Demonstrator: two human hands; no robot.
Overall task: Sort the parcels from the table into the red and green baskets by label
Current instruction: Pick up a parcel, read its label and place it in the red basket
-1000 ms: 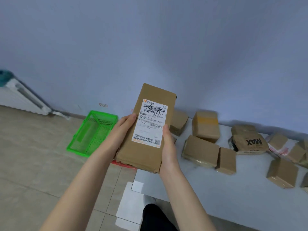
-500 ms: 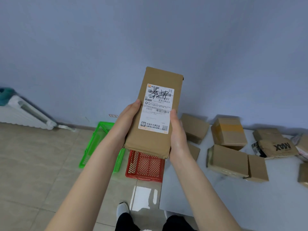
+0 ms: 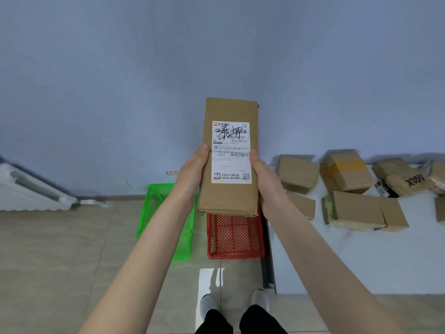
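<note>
A long brown cardboard parcel (image 3: 228,196) with a white shipping label facing me is held upright in front of the wall. My left hand (image 3: 192,172) grips its left edge and my right hand (image 3: 262,174) grips its right edge. Below it on the floor stand the green basket (image 3: 154,213) on the left and the red basket (image 3: 234,235) on the right, side by side; no parcels show in their visible parts. Several more cardboard parcels (image 3: 358,210) lie on the white table (image 3: 349,261) at the right.
A white radiator (image 3: 26,194) leans at the far left by the wall. The floor is tiled, and my feet (image 3: 234,302) stand just in front of the red basket. The table's left edge runs right beside the red basket.
The parcel has turned from a tilt to upright and now sits centred above the baskets. The view has swung left and down, bringing the red basket and my feet into sight.
</note>
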